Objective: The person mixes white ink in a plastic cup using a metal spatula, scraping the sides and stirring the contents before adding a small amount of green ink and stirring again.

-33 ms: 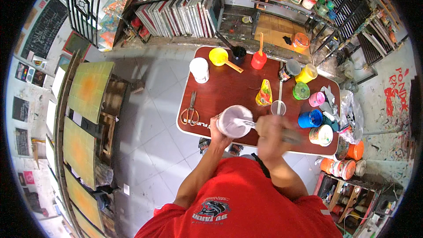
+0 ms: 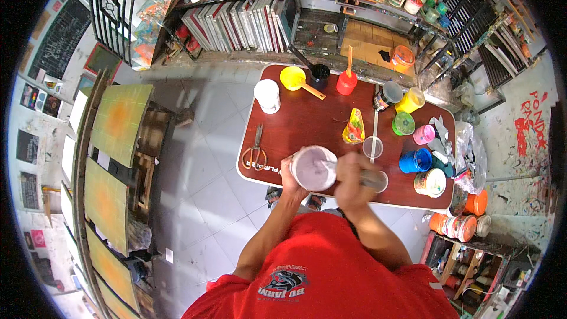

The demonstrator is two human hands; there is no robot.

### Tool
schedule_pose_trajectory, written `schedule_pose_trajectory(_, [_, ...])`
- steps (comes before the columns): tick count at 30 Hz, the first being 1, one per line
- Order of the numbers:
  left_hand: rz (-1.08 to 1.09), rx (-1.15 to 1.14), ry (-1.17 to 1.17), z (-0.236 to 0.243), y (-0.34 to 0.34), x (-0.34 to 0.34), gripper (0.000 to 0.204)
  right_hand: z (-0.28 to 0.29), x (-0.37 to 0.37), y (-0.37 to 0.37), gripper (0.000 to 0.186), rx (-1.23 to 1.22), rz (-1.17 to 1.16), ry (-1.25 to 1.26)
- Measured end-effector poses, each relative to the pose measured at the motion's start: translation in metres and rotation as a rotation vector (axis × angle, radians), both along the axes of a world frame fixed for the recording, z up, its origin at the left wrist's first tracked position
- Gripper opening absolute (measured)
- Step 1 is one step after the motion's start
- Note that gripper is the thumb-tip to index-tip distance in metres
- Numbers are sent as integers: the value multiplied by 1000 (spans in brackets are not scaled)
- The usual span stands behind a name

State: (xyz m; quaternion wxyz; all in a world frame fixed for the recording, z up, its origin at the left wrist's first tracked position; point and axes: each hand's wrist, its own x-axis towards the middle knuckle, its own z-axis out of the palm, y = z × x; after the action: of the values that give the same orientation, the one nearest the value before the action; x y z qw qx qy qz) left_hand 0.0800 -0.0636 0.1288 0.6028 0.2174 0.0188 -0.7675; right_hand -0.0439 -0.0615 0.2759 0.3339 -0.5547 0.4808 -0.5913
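My left hand (image 2: 289, 178) is wrapped round the side of a white tub (image 2: 295, 159), tilted so its mouth faces up toward me. Pale lilac paint (image 2: 310, 172) fills the part of the inside that shows. My right hand (image 2: 355, 184), blurred by motion, is closed on a stirrer; its pale end (image 2: 329, 166) dips into the paint. The exact shape of the stirrer is smeared. To the left of the tub lie scissors (image 2: 256, 155) with copper-coloured handles. Beyond my right hand are a yellow-and-red pouch (image 2: 354, 129) and a small clear cup (image 2: 372, 148).
On the brown table (image 2: 307, 121) stand a white tub (image 2: 267, 95), a yellow dipper (image 2: 292, 78), a black pot (image 2: 319, 75) and a red pot (image 2: 346, 84). Blue (image 2: 416, 160), green (image 2: 403, 123) and pink (image 2: 423, 134) paint containers line the right side. A rack of panels (image 2: 107, 194) stands left.
My right hand has shifted slightly left and the stirrer has moved with it in the paint. A round clear rim beside that hand now shows. The left hand and tub have barely moved.
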Motion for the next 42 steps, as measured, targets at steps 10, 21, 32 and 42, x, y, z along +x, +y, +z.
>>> schedule_pose_trajectory(10, [-88, -61, 15, -17, -1, 15, 60, 10, 9, 23, 35, -381, 361, 256])
schedule_pose_trajectory(21, [-158, 54, -55, 0, 4, 21, 58, 18, -35, 11, 15, -290, 467, 162])
schedule_pose_trajectory(32, [-219, 80, -93, 1, 11, 21, 58, 14, -36, -2, 14, -354, 458, 262])
schedule_pose_trajectory(42, [-302, 19, -154, 8, 15, 16, 61, 31, -26, -7, 21, -403, 313, 223])
